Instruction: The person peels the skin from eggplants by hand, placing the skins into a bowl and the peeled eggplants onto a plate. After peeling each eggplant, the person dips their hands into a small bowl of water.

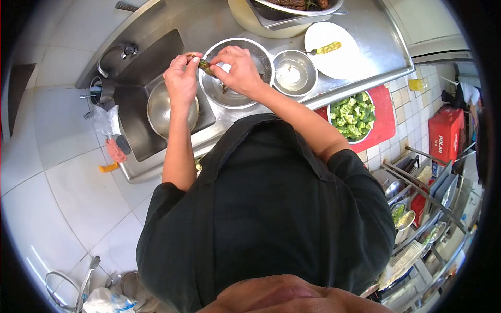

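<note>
Over a large metal bowl (236,99), both of my hands pinch a small dark, mottled green-brown piece that looks like a prawn (205,66). My left hand (181,79) is closed on its left end. The fingers of my right hand (238,71) close on its right end and partly hide it. A few dark scraps (224,88) lie in the bowl below. Touching this bowl on the right is a smaller metal bowl (311,70) with clear liquid in it. Beyond that stands a white plate (344,60) bearing a yellow-green strip (329,47) and a utensil.
Left of my hands is a sink (133,99) with a metal bowl (156,112) and a tap (128,51). A large container of dark brown food (302,4) stands at the back. Chopped broccoli (352,117) fills a bowl on a red board (384,112) at right.
</note>
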A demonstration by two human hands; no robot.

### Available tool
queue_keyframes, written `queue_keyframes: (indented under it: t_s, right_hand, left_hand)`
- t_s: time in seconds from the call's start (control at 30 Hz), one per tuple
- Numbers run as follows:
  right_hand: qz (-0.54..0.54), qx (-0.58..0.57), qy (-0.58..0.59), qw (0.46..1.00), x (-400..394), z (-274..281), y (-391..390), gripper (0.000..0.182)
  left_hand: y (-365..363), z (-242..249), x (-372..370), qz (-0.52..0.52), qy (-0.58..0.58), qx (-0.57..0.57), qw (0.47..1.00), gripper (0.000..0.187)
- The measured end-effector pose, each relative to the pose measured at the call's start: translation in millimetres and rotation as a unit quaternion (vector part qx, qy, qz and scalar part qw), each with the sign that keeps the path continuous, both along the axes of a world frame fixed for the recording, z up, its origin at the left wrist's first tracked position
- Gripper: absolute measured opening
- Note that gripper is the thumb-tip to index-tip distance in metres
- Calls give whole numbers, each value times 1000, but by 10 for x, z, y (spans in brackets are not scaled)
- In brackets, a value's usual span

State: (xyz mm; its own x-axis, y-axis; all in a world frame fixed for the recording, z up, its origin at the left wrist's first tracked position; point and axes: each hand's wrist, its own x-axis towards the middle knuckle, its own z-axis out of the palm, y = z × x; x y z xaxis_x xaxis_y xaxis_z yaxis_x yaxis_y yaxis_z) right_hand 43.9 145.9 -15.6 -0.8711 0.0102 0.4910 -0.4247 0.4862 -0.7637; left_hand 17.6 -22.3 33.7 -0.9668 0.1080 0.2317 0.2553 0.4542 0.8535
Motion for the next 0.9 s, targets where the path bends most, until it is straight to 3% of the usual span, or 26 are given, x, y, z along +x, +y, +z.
queue_keyframes:
  t_s: [0.5, 0.8, 0.9]
  right_hand:
    - [-3, 63, 104, 993, -2, 29, 29, 4]
    - [-1, -64, -26, 998, -23, -247, 48, 8]
    - [-9, -76, -73, 994, -25, -440, 85, 10]
  left_hand:
    - [61, 16, 102, -15, -30, -2, 999, 13]
    - [2, -46, 94, -31, 88, -38, 995, 11]
    - [-30, 29, 85, -34, 66, -12, 997, 10]
